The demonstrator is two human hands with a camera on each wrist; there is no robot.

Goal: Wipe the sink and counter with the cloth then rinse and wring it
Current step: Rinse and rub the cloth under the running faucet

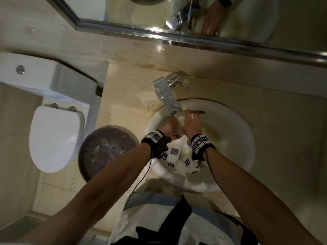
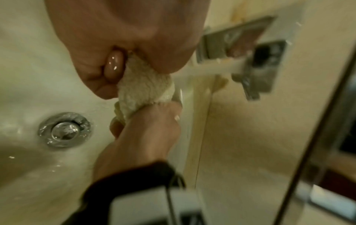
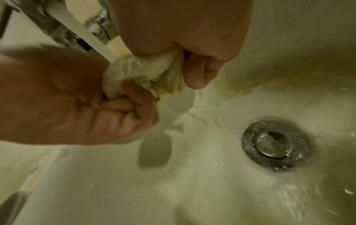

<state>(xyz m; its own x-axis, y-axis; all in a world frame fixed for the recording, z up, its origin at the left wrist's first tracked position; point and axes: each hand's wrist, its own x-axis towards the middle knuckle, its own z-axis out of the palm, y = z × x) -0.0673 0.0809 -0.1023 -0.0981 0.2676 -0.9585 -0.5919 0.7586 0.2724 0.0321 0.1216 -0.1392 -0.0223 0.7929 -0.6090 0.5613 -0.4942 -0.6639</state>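
Both hands are in the white sink [image 1: 230, 138], under the chrome faucet [image 1: 167, 96]. A wet cream cloth [image 1: 179, 125] is bunched between them. My left hand [image 1: 169, 128] grips one end in a fist and my right hand [image 1: 192, 123] grips the other. In the left wrist view the cloth [image 2: 142, 91] runs from my left fist [image 2: 108, 64] down to my right hand [image 2: 152, 129]. In the right wrist view a water stream [image 3: 92, 41] falls on the cloth [image 3: 142, 71], held by my right hand [image 3: 200, 71] and left hand [image 3: 86, 103]. Water drips toward the drain [image 3: 273, 144].
Beige marble counter [image 1: 265, 106] surrounds the basin, with a mirror [image 1: 194, 15] behind the faucet. On the floor to the left stand a dark round bin [image 1: 106, 151] and a white toilet [image 1: 53, 135]. The basin floor is wet around the drain [image 2: 64, 131].
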